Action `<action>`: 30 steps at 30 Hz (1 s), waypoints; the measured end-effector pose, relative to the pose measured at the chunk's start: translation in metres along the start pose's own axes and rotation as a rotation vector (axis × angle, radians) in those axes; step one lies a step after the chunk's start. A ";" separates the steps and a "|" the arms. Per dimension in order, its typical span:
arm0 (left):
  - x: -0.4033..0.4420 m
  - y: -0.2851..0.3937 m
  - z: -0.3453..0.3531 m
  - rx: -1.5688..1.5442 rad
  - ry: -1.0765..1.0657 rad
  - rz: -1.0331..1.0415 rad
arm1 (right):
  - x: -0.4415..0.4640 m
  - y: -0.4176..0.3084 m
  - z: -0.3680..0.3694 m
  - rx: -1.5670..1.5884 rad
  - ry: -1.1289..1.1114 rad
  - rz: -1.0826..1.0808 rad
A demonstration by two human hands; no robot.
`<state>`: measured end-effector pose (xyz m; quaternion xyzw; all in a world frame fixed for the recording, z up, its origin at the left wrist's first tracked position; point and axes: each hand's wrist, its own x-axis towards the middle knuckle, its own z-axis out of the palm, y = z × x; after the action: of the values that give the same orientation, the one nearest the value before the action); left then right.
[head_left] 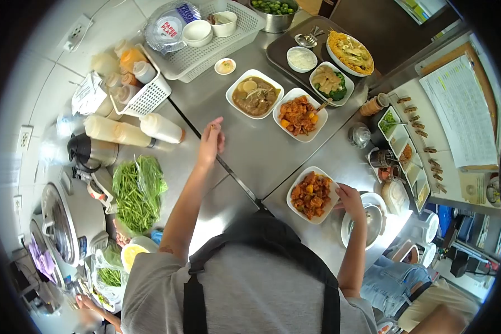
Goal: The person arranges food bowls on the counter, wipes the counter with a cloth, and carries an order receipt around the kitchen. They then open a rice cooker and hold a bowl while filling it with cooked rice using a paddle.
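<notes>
My right hand (349, 201) grips the right rim of a square white bowl (334, 196) filled with red-sauced chunks of food (310, 196). The bowl is near the front of the steel counter. My left hand (212, 138) is over the counter to the left, fingers loosely apart, holding nothing that I can see. Beyond it are a white bowl of brown stew (255, 96) and another bowl of red-sauced food (300, 116) with a utensil in it. A small sauce dish (225, 66) sits behind the stew.
A dark tray (278, 53) at the back holds rice, noodles and broccoli. On the left stand squeeze bottles (161, 128), a white basket (150, 92) and bagged green beans (137, 195). Condiment containers (399, 136) line the right side. Another person's jeans (389, 284) show at lower right.
</notes>
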<state>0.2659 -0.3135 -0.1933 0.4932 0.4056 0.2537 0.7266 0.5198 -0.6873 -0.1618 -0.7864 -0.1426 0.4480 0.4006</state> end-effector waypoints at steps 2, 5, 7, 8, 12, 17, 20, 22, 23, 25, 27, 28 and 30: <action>-0.027 -0.013 0.004 -0.035 -0.020 0.004 | 0.010 -0.011 0.017 -0.065 0.013 -0.081; -0.061 -0.025 0.010 -0.088 -0.061 -0.089 | 0.029 -0.020 0.037 -0.008 -0.007 -0.129; -0.076 -0.034 0.007 -0.082 -0.064 -0.090 | 0.045 -0.015 0.039 0.076 0.008 -0.129; -0.079 -0.038 0.005 -0.082 -0.061 -0.089 | 0.052 -0.012 0.033 0.040 0.031 -0.145; -0.095 -0.040 -0.003 -0.011 -0.017 -0.079 | 0.078 -0.002 -0.014 -0.092 0.051 -0.178; -0.097 -0.034 0.002 0.041 -0.004 -0.048 | 0.095 -0.013 -0.067 -0.030 0.034 -0.143; -0.092 -0.045 0.003 0.030 -0.029 -0.019 | 0.114 -0.010 -0.093 -0.016 0.107 -0.115; -0.092 -0.050 0.009 0.072 -0.041 0.018 | 0.121 -0.018 -0.101 -0.025 0.071 -0.135; -0.092 -0.052 0.012 0.092 -0.046 0.037 | 0.126 -0.022 -0.103 -0.036 0.075 -0.131; -0.097 -0.047 0.020 0.092 -0.095 0.033 | 0.136 -0.025 -0.102 -0.054 0.063 -0.144; -0.105 -0.041 0.027 0.051 -0.108 -0.038 | 0.146 -0.031 -0.097 -0.075 0.029 -0.179; -0.107 -0.042 0.027 -0.022 -0.109 -0.078 | 0.148 -0.037 -0.093 -0.112 0.020 -0.167; -0.115 -0.045 0.021 -0.178 -0.100 -0.157 | 0.143 -0.046 -0.087 -0.196 -0.007 -0.143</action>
<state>0.2200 -0.4296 -0.1919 0.4056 0.3822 0.2063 0.8042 0.6774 -0.6178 -0.1871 -0.8081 -0.2427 0.4050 0.3521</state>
